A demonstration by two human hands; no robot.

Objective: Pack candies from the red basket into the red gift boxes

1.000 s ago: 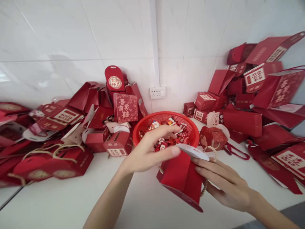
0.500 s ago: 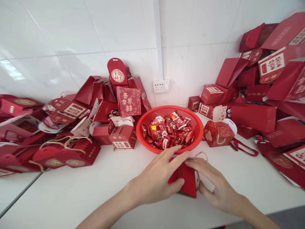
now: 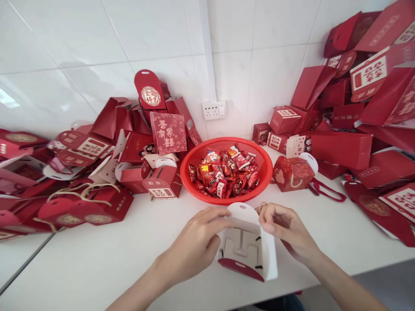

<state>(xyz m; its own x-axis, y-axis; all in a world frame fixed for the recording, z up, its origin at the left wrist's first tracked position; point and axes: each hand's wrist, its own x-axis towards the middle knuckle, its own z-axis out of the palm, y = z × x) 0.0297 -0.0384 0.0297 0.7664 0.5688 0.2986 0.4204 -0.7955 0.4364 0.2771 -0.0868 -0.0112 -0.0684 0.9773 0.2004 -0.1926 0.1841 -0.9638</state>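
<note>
A small red gift box (image 3: 246,246) stands at the table's front with its flaps up, showing its white inside and bare folded bottom. My left hand (image 3: 202,239) grips its left side near the back with bent fingers. On the right, my right hand (image 3: 285,226) pinches the box's upper right edge, with a loop of twisted cord (image 3: 262,206) at its fingertips. Just behind the box sits a red plastic basket (image 3: 185,179) holding several red-wrapped candies (image 3: 223,175).
Red boxes (image 3: 110,207) with cord handles are heaped at the left. A tall pile of red boxes (image 3: 343,149) fills the right side. One patterned box (image 3: 290,175) stands right of the basket. A socket (image 3: 214,110) is on the tiled wall.
The box has been opened, its red flaps now lifted apart to show the white inside. My left hand has moved left, and both hands now hold its sides. The view has shifted slightly.
</note>
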